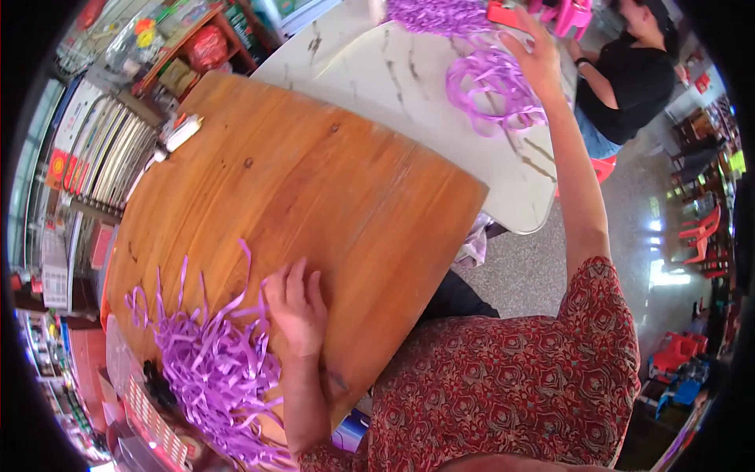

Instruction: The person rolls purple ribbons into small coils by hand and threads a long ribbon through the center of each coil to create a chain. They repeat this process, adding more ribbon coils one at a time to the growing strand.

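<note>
Tabletop [346,189] bears ribbons [208,358] beside left hand [299,318], fingers [294,287] parted.

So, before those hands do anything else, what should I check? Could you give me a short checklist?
1. Left hand free: ok; it is open, with no ribbon visibly gripped.
2. Right hand clear of the red object: cannot tell; they sit very close in this view.
3. Purple ribbon pile on the wooden table untangled: not ok; strands cross and stick out.
4. Purple loops on the white table bundled tightly: not ok; they spread loosely.
5. Other person well away from the right hand: cannot tell; depth is unclear.
</note>
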Demonstrator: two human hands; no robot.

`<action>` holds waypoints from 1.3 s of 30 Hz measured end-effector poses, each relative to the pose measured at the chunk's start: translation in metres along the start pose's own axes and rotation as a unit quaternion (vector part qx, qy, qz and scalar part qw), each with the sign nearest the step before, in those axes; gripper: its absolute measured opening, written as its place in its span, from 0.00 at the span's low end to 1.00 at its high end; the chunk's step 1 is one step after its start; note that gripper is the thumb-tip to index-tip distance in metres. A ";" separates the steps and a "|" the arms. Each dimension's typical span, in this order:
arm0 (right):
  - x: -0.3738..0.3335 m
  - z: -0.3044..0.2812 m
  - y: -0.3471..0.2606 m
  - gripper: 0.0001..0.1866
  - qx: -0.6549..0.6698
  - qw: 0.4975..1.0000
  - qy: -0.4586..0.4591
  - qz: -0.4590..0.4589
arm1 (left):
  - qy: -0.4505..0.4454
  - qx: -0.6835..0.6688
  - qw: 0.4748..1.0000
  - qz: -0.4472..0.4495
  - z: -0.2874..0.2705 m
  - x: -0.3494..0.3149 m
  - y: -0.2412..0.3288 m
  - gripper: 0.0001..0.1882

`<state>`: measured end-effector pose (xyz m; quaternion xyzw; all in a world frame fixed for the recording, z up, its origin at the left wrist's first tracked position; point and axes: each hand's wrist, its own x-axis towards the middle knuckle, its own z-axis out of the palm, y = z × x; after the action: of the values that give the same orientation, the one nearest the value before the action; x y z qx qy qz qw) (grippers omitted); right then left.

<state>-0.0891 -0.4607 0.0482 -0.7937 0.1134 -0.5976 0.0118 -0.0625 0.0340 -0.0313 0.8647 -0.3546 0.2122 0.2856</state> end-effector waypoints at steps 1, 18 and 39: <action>-0.019 0.007 -0.006 0.16 0.086 0.993 -0.056 0.061 | 0.001 -0.001 0.999 0.033 0.002 0.001 -0.001 0.13; -0.109 0.049 -0.381 0.09 0.547 0.688 -0.436 -0.191 | -0.090 -0.185 0.928 0.310 0.009 -0.025 0.027 0.07; -0.055 -0.008 -0.312 0.04 0.632 0.520 -0.549 0.170 | 0.024 -0.576 0.804 -0.145 -0.011 -0.012 0.012 0.10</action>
<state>-0.0588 -0.1455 0.0467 -0.7143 -0.1903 0.0557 0.6712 -0.0812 0.0404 -0.0261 0.5769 -0.2755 -0.0546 0.7670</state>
